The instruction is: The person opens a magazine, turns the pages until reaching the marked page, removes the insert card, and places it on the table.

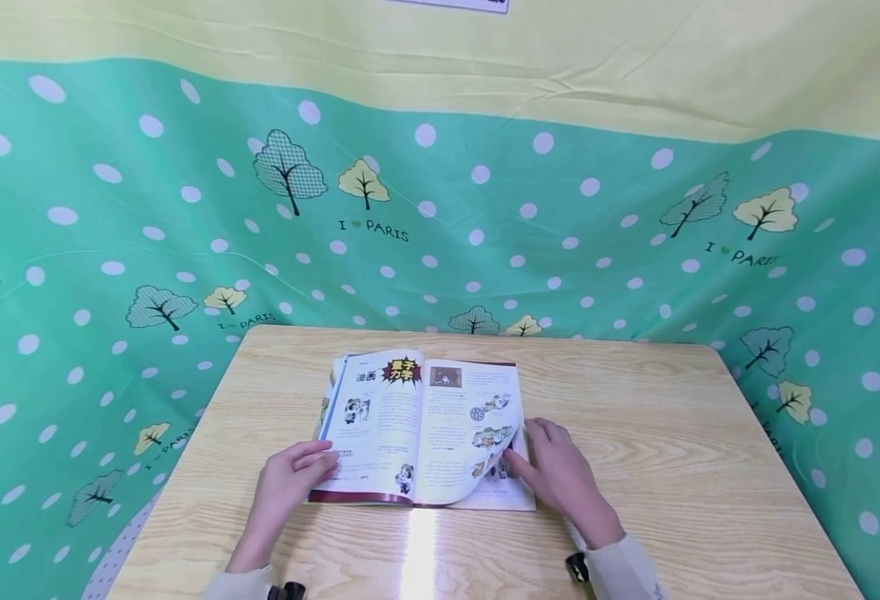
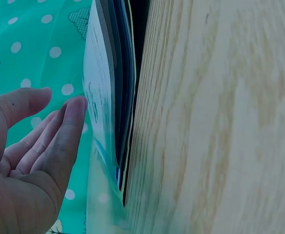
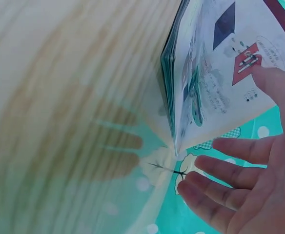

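Observation:
An open illustrated magazine [image 1: 376, 417] lies on the table, with text and cartoon figures on both pages. My left hand [image 1: 290, 483] is at the lower left edge of the left page; in the left wrist view its fingertips come right to the page, fingers fairly straight and thumb apart. On the other side, the right page [image 1: 451, 454] curls up at its lower outer corner, baring part of the sheet beneath [image 1: 503, 496]. My right hand [image 1: 560, 471] is at that corner, its thumb [image 3: 274, 80] against a printed page and its other fingers extended beyond the edge.
The pale wooden table [image 1: 657, 433] reaches out on both sides of the magazine. Behind and beside it hangs a green and yellow curtain [image 1: 455, 242] with dots and trees. Dark bands with devices [image 1: 577, 567] sit at the wrists, by light sleeves.

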`<state>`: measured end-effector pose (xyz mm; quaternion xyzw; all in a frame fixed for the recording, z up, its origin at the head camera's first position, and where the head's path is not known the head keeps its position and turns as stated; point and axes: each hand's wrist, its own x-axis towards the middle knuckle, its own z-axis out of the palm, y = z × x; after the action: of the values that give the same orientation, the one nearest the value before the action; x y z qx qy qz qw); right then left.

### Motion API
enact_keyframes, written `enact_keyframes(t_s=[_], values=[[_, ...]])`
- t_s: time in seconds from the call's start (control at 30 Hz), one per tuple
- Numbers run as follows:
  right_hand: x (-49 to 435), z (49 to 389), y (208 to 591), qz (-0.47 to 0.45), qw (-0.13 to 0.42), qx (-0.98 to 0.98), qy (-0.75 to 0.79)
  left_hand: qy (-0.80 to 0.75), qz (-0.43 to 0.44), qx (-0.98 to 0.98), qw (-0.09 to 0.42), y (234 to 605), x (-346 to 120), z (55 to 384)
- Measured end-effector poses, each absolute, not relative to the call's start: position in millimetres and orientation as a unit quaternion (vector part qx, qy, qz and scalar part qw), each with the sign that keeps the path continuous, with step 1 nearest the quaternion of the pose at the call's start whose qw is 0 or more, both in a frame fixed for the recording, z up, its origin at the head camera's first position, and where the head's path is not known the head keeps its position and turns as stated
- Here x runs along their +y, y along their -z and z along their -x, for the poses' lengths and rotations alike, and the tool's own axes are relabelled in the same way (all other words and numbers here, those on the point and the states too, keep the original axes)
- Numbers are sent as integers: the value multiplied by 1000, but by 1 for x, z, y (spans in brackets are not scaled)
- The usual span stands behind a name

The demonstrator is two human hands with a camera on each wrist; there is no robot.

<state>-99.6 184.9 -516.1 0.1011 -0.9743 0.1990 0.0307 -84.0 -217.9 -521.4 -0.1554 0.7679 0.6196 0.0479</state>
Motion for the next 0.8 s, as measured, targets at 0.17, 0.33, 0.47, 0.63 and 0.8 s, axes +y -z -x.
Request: enact_keyframes(t_s=[0.17,0.33,0.47,0.63,0.8], values=[[180,100,516,-98,42,-971,-214,-628,144,763,42,521,-212,86],[173,101,517,-128,59,-963,-232,-631,134,763,43,520,-204,89],[167,101,517,-165,76,-955,-234,-632,120,764,47,517,-198,91],[160,101,515,-204,84,-948,-231,-652,111,748,53,515,-190,91],[153,100,513,-213,64,-947,-232,-670,97,733,59,513,-183,90]])
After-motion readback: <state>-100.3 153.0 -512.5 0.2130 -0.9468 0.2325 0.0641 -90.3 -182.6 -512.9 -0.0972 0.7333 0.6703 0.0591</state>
